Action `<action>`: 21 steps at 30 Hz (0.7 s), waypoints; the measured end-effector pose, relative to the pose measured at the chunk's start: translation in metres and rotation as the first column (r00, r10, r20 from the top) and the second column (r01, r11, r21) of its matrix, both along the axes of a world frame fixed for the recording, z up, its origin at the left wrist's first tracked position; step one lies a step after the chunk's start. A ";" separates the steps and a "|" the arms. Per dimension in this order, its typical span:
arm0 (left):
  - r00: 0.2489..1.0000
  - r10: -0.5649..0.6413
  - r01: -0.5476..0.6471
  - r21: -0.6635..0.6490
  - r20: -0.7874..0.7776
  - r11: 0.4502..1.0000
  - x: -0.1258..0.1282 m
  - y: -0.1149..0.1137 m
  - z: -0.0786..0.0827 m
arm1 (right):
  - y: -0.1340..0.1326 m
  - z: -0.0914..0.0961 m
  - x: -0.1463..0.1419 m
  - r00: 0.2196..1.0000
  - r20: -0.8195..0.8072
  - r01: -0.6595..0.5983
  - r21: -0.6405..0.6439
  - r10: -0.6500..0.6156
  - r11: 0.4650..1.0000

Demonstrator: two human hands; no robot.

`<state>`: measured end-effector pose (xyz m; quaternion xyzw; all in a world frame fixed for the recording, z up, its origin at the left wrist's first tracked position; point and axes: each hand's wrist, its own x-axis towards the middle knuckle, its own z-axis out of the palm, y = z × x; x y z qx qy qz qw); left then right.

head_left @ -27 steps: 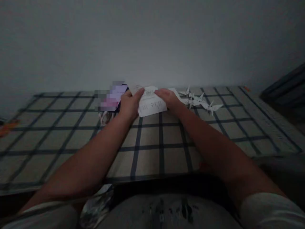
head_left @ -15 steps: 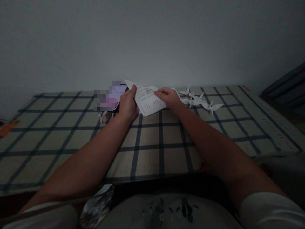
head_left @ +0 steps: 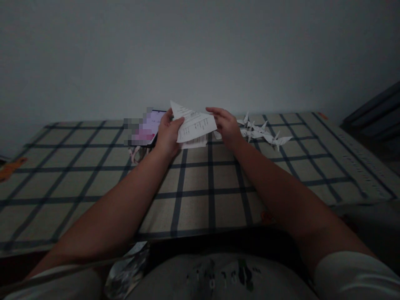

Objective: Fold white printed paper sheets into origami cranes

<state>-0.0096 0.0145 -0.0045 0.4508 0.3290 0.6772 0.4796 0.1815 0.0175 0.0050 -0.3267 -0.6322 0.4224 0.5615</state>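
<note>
Both forearms are stretched forward from the lap over the checked cloth (head_left: pixel 200 175), elbows low, wrists raised off the surface.

Left hand (head_left: pixel 167 135): closed on the printed sheet (head_left: pixel 193 123), with the thumb on the near face and the fingers behind its left edge. The sheet is held clear of the cloth, folded to a pointed top corner and tilted up toward the camera.

Right hand (head_left: pixel 226 125): open, fingers extended toward the sheet's right edge. Whether contact is made cannot be told.

Writing: dark print is seen on the shirt (head_left: pixel 218 275) but can't be read. Rows of small print are seen on the sheet, too fine to read. A second paper piece (head_left: pixel 193 143) lies flat under the held sheet.

Surface: beige cloth with a dark grid. A lit screen (head_left: pixel 146 127), its content blurred, lies just left of the left hand. Folded paper cranes (head_left: pixel 261 131) are clustered just right of the right hand. An orange scrap (head_left: pixel 8 168) sits at the far left edge.

Room: dim, with a plain pale wall (head_left: pixel 200 54) behind.
</note>
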 end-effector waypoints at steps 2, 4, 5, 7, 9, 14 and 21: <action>0.999 0.033 -0.032 -0.047 0.020 0.998 0.000 0.003 -0.002 | -0.001 0.000 -0.001 0.999 0.051 0.014 0.093 -0.019 0.996; 0.998 0.054 -0.052 -0.090 0.018 0.995 0.002 0.003 -0.003 | -0.004 0.002 -0.003 0.995 0.082 0.036 0.194 -0.053 0.980; 0.998 0.056 -0.055 -0.102 0.010 0.993 0.003 0.002 -0.002 | -0.005 0.002 -0.004 0.993 0.090 0.047 0.236 -0.070 0.971; 0.999 0.041 -0.043 -0.114 -0.016 0.993 0.005 -0.003 0.002 | -0.005 0.004 -0.005 0.991 0.091 0.072 0.285 -0.102 0.956; 0.999 0.017 -0.022 -0.119 -0.049 0.993 0.005 -0.008 0.007 | -0.003 0.004 -0.004 0.990 0.044 0.118 0.273 -0.135 0.955; 0.999 0.039 -0.042 -0.151 -0.024 0.988 0.000 -0.017 0.020 | 0.007 0.001 -0.003 0.963 -0.164 0.221 0.030 -0.213 0.975; 0.974 0.031 -0.021 0.047 -0.223 0.999 0.007 -0.018 0.010 | 0.002 0.006 -0.009 0.951 -0.255 0.109 -0.246 -0.173 0.963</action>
